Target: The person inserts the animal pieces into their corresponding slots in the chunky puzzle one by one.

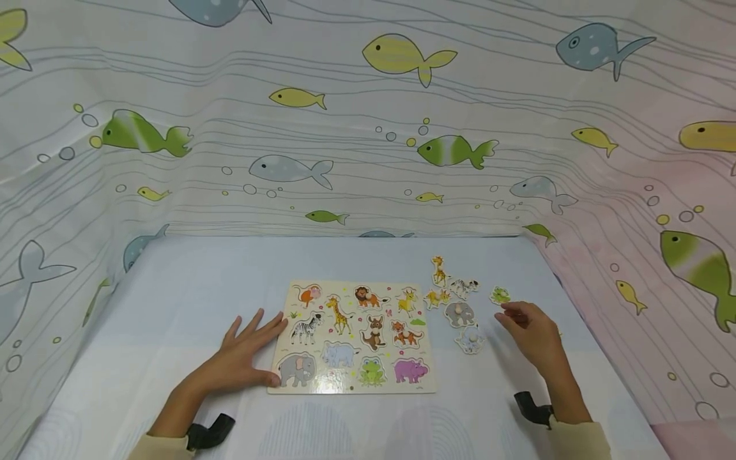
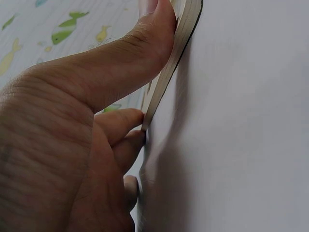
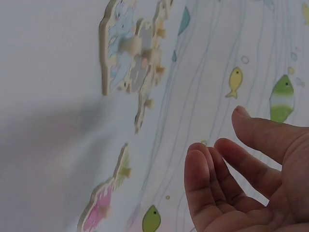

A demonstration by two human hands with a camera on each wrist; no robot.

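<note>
Currently the right hand (image 1: 531, 329), thumb and loosely bent fingers apart, holds nothing near the frog piece (image 1: 500, 294).
The left hand (image 1: 238, 354) spreads its fingers against the left edge of the puzzle board (image 1: 336, 285); between board and right hand sit the giraffe piece (image 1: 439, 271), elephant piece (image 1: 460, 314) and others, bunched, while a pink piece (image 3: 99, 208) adjoins the frog; the tabletop (image 1: 190, 294) leaves broad room left and beyond, its right edge nearer the right hand.
</note>
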